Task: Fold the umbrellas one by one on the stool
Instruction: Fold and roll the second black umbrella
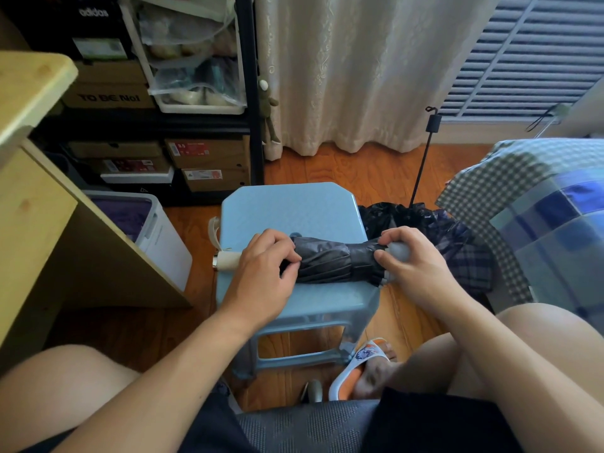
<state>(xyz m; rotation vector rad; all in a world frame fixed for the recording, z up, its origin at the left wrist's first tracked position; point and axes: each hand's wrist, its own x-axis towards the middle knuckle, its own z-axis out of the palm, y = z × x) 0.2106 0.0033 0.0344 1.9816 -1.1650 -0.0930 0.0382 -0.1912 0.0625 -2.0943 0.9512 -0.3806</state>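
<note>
Folded dark grey umbrella (330, 261) lies crosswise on the light blue stool (291, 207), centre of frame. Canopy pleated and bunched into a roll, a strap band wrapped round it toward the right end. Cream handle (226, 258) with a metal ring sticks out past the stool's left edge, a pale wrist loop hanging by it. Pale grey rounded cap at the right end, overhanging the stool's right edge.

My left hand (261, 273) rests on the handle-side end of the roll, fingers curled, thumb and forefinger pinching the fabric. My right hand (411, 259) is curled round the grey cap end, thumb against the canopy edge.

Right of the stool, on the floor, a second umbrella (425, 223) lies unfolded, black and plaid fabric crumpled, its thin shaft (423, 158) pointing to upper frame. Checked blanket (510, 184) at right edge. Shoe boxes (202, 165) on a shelf upper left.
</note>
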